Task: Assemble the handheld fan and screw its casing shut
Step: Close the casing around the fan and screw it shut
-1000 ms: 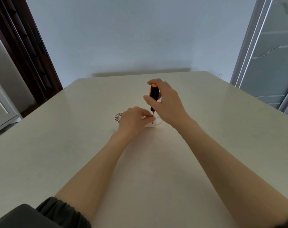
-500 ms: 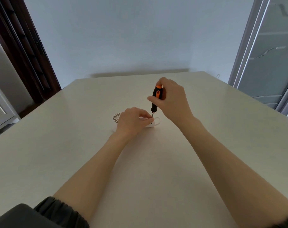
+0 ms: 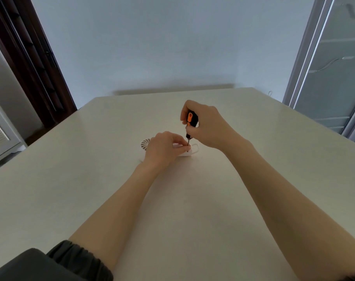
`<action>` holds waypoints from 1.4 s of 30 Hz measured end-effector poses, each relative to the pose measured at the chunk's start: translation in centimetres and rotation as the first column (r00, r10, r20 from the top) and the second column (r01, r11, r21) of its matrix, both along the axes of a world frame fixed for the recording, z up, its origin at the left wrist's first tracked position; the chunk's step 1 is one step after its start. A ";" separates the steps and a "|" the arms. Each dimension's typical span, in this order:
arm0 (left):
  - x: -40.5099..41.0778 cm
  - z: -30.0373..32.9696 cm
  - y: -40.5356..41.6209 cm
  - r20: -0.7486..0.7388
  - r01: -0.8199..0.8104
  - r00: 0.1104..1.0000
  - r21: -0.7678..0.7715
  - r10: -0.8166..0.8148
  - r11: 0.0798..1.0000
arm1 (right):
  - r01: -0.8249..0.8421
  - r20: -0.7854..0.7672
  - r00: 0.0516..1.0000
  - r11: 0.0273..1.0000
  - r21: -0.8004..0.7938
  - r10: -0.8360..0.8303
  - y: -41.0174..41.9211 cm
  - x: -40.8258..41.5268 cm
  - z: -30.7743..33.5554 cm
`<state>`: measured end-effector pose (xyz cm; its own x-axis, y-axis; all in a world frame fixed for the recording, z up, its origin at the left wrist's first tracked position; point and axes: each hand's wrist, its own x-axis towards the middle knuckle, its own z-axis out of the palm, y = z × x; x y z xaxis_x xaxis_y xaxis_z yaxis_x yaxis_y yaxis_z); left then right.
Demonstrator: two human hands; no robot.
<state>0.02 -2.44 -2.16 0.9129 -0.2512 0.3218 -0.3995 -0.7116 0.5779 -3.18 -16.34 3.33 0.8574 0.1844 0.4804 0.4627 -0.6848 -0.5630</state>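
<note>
A small white handheld fan (image 3: 145, 143) lies flat on the table, its round grille showing left of my left hand. My left hand (image 3: 164, 149) covers the fan's handle and pinches it down near the end. The white handle end with a strap loop (image 3: 194, 150) sticks out to the right. My right hand (image 3: 207, 126) grips a black and orange screwdriver (image 3: 190, 121), held almost upright. Its thin tip meets the handle right beside my left fingertips. The screw itself is hidden.
The pale table (image 3: 91, 179) stretches wide around the fan. A dark wooden door frame (image 3: 30, 57) stands at the far left, a glass door (image 3: 330, 67) at the far right. My dark sleeve (image 3: 71, 262) shows at the bottom left.
My right hand has shifted its fingers around the screwdriver handle, and the orange part has rotated. The tip stays on the same spot of the fan; my left hand holds still.
</note>
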 end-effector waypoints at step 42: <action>0.0 0.4 0.8 0.036 0.019 0.999 0.291 -0.030 0.957 | 0.165 -0.153 0.968 0.964 -0.207 -0.199 -0.6 -1.3 1.1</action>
